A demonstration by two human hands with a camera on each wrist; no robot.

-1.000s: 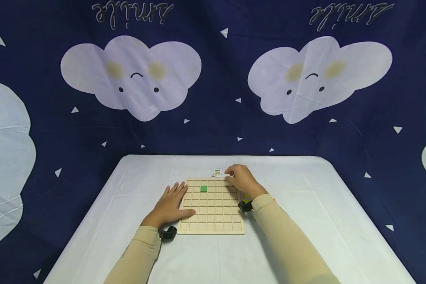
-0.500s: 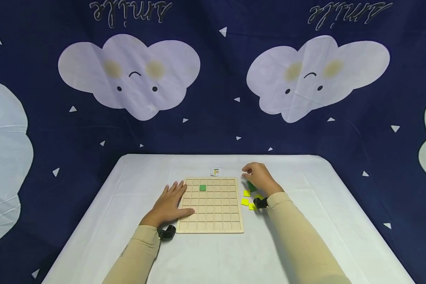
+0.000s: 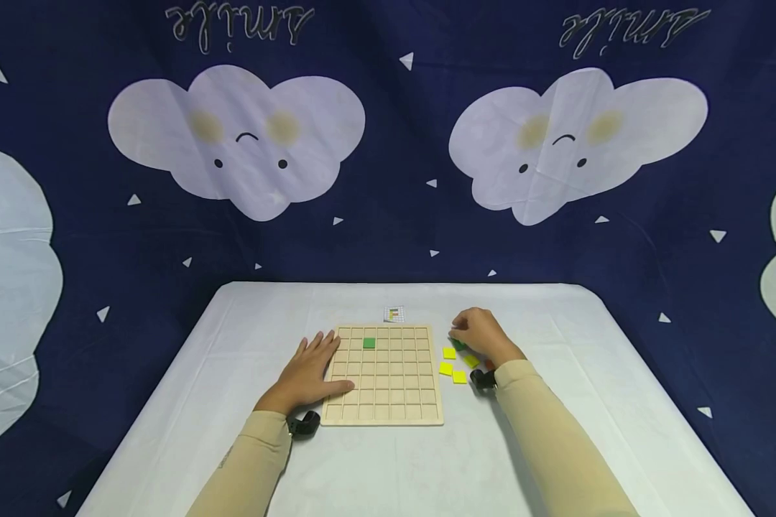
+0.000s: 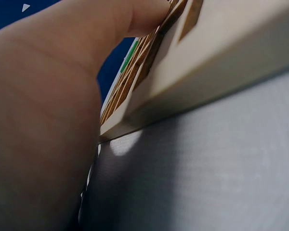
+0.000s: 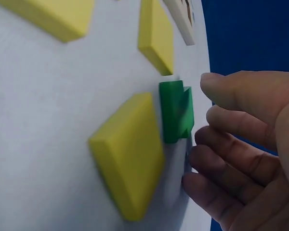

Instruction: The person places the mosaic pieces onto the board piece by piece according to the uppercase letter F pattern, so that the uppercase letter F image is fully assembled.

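Note:
The left hand (image 3: 307,373) lies spread along the left edge of a light wooden grid board (image 3: 394,395), its thumb reaching over the squares. In the left wrist view, that thumb (image 4: 139,17) rests on the board's rim. One green tile (image 3: 369,343) sits in the board's second row. Right of the board, the right hand (image 3: 483,336) hovers at the green tiles (image 5: 171,113), thumb and fingers apart and bent, with nothing between them. Two green tiles, one partly behind the other, show in the right wrist view, beside a yellow tile (image 5: 130,156).
Several yellow tiles (image 3: 446,368) lie loose between the board and the right wrist. An orange-red tile (image 3: 489,365) peeks out by that wrist. A small printed pattern card (image 3: 394,314) lies beyond the board on the white tabletop (image 3: 265,309). A dark blue cloud-print curtain (image 3: 401,158) hangs behind.
The right hand has moved from the board's far right corner rightward, then down to the green tiles, uncovering the yellow tiles. The left hand has stayed put.

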